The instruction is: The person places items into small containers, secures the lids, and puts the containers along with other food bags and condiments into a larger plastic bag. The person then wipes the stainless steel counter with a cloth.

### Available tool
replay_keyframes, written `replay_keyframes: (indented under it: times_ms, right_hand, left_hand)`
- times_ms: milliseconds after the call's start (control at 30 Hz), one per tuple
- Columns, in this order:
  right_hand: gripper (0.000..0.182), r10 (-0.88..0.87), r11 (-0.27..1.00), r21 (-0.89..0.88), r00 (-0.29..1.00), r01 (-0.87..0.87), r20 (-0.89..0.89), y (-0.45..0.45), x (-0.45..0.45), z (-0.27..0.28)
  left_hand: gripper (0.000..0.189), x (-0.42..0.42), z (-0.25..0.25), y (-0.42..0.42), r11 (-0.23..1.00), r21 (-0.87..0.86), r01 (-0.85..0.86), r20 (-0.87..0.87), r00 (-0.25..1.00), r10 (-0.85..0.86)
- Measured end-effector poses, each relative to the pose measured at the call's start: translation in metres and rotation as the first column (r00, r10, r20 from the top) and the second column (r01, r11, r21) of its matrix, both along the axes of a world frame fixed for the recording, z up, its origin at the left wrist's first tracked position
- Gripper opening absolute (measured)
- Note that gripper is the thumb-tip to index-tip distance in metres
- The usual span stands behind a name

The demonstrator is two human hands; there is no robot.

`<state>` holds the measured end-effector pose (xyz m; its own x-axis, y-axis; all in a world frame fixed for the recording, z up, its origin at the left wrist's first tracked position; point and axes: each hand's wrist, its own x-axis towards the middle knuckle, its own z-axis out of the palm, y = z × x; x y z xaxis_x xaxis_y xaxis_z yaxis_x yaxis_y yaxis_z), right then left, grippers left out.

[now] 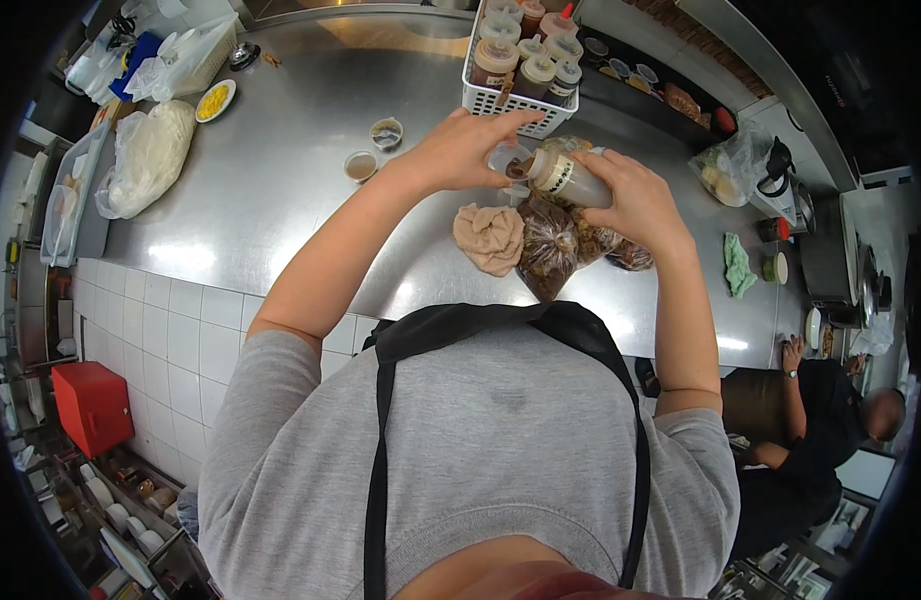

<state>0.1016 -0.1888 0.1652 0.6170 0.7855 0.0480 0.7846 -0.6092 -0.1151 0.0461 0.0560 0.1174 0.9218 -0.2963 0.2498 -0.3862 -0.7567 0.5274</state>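
My left hand grips a small clear plastic cup above the steel counter. Tilted on its side in my right hand is a translucent plastic bottle with a written label. The bottle's open mouth points into the cup, and brown contents show there. Beneath my hands lie knotted clear plastic bags of dark brown food. A crumpled beige cloth rests just left of them. Two lidded sauce cups, one with dark contents and one with brown contents, stand left of my left forearm.
A white plastic basket holds several squeeze bottles beyond my hands. At left are a filled plastic bag and a plate of yellow food. A green cloth lies at right. Another person stands at the counter's right end.
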Motion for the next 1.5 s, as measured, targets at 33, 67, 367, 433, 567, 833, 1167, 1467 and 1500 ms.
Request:
replay_keyframes:
  times_ms: [33,67,367,433,567,833,1167,1467,1500]
  right_hand:
    - [0.067,-0.006,1.0,-0.02,1.0,0.006,-0.012,0.001,0.0,0.003]
    - [0.067,-0.013,0.999,-0.04,1.0,0.012,-0.023,0.002,0.0,0.006]
    - [0.066,-0.018,0.999,-0.036,0.998,0.015,-0.061,0.004,0.001,0.01]
    - [0.066,-0.016,0.999,-0.032,0.998,0.014,-0.053,0.004,0.001,0.01]
    - [0.067,0.026,0.997,0.075,0.998,-0.022,-0.059,0.001,0.004,0.001]
    - [0.068,0.102,0.917,0.393,0.916,0.064,-0.389,0.005,0.011,-0.039]
    - [0.082,0.096,0.773,0.599,0.895,0.208,-0.435,0.065,0.035,-0.068]
    - [0.076,0.242,0.708,0.689,0.863,0.155,-0.443,0.1,0.07,-0.146]
    - [0.075,0.238,0.728,0.666,0.85,0.165,-0.471,0.101,0.064,-0.137]
  left_hand:
    - [0.087,0.0,0.0,0.0,1.0,-0.003,0.0,0.0,1.0,0.0]
    - [0.087,0.001,0.0,0.0,1.0,-0.005,0.0,0.0,1.0,0.0]
    - [0.086,0.002,0.004,0.001,0.999,-0.034,-0.005,-0.016,1.0,0.004]
    - [0.087,0.002,0.002,0.002,0.999,-0.037,-0.006,-0.005,1.0,0.006]
    - [0.088,0.002,0.0,0.004,0.996,-0.083,-0.019,-0.037,0.999,0.016]
    - [0.091,-0.005,0.006,0.016,0.975,-0.193,-0.107,-0.163,0.984,0.076]
    - [0.09,-0.037,-0.061,0.038,0.934,0.047,-0.354,-0.162,0.92,0.357]
    - [0.094,-0.049,-0.1,0.027,0.872,0.118,-0.474,-0.105,0.868,0.486]
    - [0.095,-0.056,-0.097,0.029,0.868,0.128,-0.479,-0.067,0.869,0.49]
